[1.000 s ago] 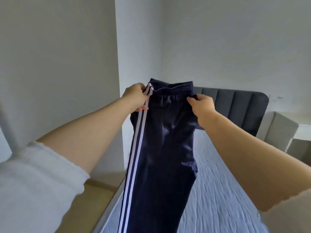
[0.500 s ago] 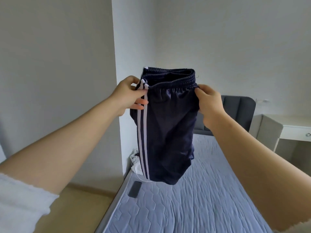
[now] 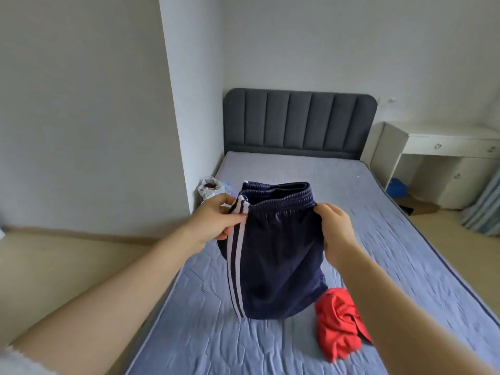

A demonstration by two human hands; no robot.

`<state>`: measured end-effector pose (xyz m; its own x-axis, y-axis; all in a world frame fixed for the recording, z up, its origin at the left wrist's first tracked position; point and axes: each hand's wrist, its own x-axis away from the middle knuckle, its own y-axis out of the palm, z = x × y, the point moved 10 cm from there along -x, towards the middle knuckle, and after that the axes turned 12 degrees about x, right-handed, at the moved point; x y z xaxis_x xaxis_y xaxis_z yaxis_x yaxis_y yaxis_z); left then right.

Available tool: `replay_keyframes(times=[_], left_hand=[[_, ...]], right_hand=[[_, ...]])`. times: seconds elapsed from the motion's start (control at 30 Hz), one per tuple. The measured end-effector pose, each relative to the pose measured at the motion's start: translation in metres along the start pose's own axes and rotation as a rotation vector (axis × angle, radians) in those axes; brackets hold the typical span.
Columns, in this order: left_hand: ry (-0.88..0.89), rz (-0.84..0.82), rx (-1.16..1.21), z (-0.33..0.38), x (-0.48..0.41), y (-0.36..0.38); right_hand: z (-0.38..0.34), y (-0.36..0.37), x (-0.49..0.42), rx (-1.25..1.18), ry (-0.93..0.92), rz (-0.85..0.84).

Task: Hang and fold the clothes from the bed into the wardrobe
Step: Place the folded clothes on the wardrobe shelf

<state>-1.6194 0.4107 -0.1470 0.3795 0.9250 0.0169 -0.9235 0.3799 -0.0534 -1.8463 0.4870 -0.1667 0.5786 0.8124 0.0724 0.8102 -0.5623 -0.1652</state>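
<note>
Red garment (image 3: 338, 328) just beside navy trousers (image 3: 278, 253)

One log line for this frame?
navy pants: held over bed | left hand: grips waistband, striped side | right hand: grips waistband, other side | red garment: on bed, untouched

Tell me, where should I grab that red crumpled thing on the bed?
Pinch the raised folds atop the red garment, coming down from above. It lies bunched in a heap on the bed, with no neat edge showing.
</note>
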Motion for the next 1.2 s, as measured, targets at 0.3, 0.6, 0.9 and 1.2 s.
replay_keyframes(times=[0.3,0.6,0.9,1.2], left_hand=[[-0.318,-0.044,-0.050,-0.147,0.027,0.008],[-0.574,0.072,-0.036,-0.265,-0.013,0.014],[-0.746,0.131,-0.109,-0.379,-0.115,0.038],[-0.619,0.010,-0.299,-0.515,-0.170,0.068]], right_hand=[[0.148,0.013,0.025,0.079,0.285,0.035],[0.258,0.035,-0.019,0.247,0.455,-0.004],[0.364,0.057,-0.135,0.420,0.583,-0.073],[0.485,0.106,-0.179,0.546,0.576,-0.353]])
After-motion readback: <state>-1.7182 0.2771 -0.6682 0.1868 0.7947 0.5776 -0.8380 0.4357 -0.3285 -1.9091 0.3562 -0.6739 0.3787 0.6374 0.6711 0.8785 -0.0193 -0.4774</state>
